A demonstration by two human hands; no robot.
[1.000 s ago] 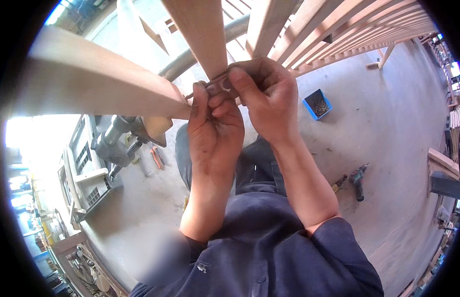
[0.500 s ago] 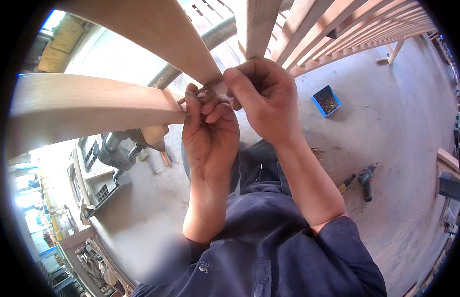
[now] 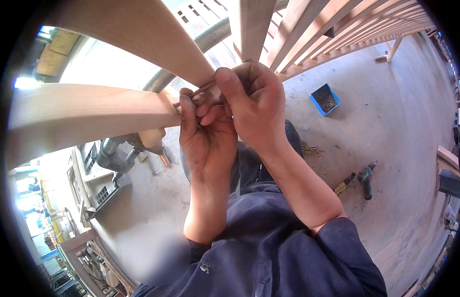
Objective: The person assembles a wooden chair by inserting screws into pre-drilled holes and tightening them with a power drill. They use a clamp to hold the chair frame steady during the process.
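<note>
A thin brown strip [image 3: 206,87], rough and twisted like a cord, runs across the narrow ends of two pale wooden slats. My left hand [image 3: 208,141], palm up, pinches its left end beside the lower slat [image 3: 91,106]. Over the other end, my right hand [image 3: 257,104] is closed with thumb against curled fingers, next to the upper slat [image 3: 140,39]. Both hands sit close together where the slats meet the frame. The strip's right end is hidden by my right fingers, and its exact material cannot be made out.
More wooden slats [image 3: 294,37] fan out to the upper right. A grey pipe [image 3: 213,33] passes behind. On the floor are a blue bin [image 3: 333,110] of small dark pieces, a cordless drill [image 3: 366,184], a yellow-and-black tool [image 3: 345,184] and scattered small pieces [image 3: 311,149]. Grey machinery [image 3: 115,153] stands left.
My right hand has shifted slightly left, closer to my left hand. The view has moved a little, and more of the strip shows between the hands.
</note>
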